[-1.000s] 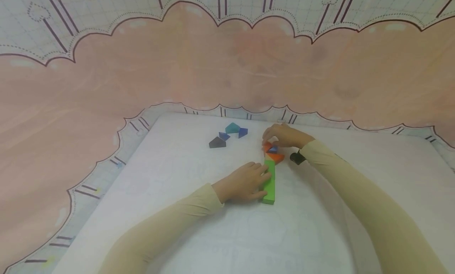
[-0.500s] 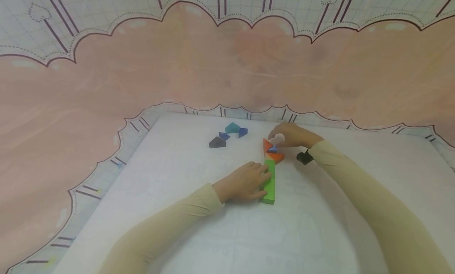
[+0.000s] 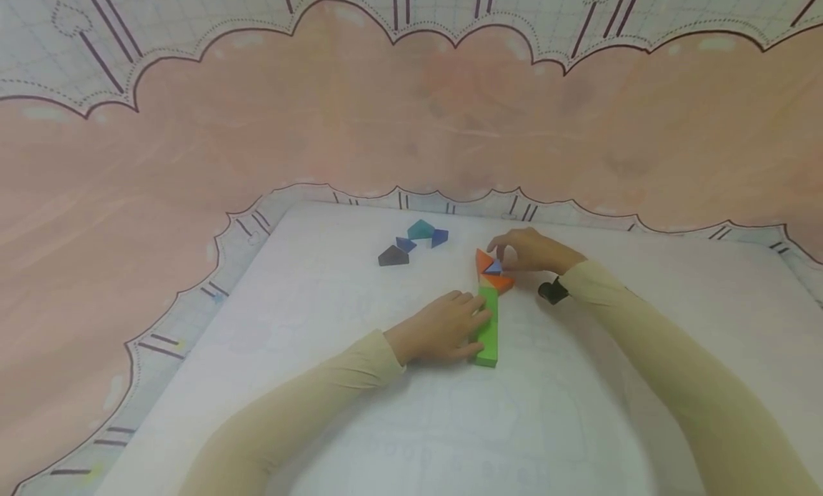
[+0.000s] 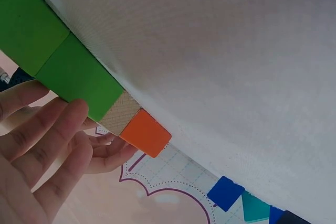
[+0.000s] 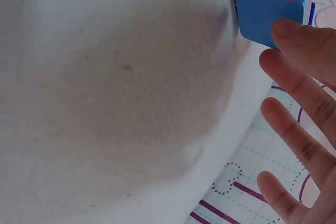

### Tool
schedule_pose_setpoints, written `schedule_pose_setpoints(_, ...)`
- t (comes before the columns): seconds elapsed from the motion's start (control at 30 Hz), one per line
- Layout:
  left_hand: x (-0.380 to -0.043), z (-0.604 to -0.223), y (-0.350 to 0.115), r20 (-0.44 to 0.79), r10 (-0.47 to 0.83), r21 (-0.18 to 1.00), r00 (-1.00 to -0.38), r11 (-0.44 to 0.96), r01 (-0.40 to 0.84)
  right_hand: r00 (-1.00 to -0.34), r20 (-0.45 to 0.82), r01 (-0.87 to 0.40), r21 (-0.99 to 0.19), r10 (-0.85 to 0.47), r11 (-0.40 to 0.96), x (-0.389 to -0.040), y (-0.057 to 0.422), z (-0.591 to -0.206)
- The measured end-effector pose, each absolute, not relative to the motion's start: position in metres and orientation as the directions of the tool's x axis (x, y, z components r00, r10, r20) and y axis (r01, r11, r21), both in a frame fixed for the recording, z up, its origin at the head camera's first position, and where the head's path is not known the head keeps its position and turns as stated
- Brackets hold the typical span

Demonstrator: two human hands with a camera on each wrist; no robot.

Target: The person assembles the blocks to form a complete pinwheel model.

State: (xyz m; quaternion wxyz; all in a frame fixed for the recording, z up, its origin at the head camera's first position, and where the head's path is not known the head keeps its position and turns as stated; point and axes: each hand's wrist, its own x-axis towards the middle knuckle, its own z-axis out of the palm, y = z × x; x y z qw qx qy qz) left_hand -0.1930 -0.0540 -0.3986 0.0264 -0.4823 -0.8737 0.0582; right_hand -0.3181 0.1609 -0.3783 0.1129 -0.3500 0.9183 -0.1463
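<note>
My left hand (image 3: 448,329) lies with spread fingers along the left side of a row of green blocks (image 3: 489,339); the left wrist view shows the fingertips at the green side (image 4: 81,77). Beyond the green row come a bare-wood piece (image 4: 119,113) and orange blocks (image 3: 499,284). A blue block (image 3: 494,268) sits between the orange pieces. My right hand (image 3: 536,250) is just right of it. In the right wrist view the thumb touches the blue block (image 5: 262,17), while the other fingers (image 5: 294,132) are spread apart and hold nothing.
Back left on the white tabletop (image 3: 308,289) lie a teal block (image 3: 421,230), two dark-blue blocks (image 3: 440,237) and a dark grey block (image 3: 393,256). A small black object (image 3: 551,291) is at my right cuff. A patterned cloth (image 3: 411,124) hangs behind the table.
My right hand has moved right, off the top orange piece, then slightly down beside the blue block. The black object at the cuff moved with the arm. My left hand stays in place.
</note>
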Motion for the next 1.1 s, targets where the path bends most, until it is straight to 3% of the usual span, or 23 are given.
schedule_pose_setpoints(0.23,-0.194,-0.399,-0.054,-0.014,0.843,-0.117,-0.538,0.533,0.838,-0.729,-0.094,-0.624,-0.316,-0.678,0.715,-0.320,0.156,-0.382)
schedule_pose_setpoints(1.1,-0.194,-0.398,-0.053,-0.010,0.841,-0.092,-0.541,0.538,0.838,-0.756,-0.242,-0.523,-0.335,-0.608,0.784,-0.322,0.149,-0.380)
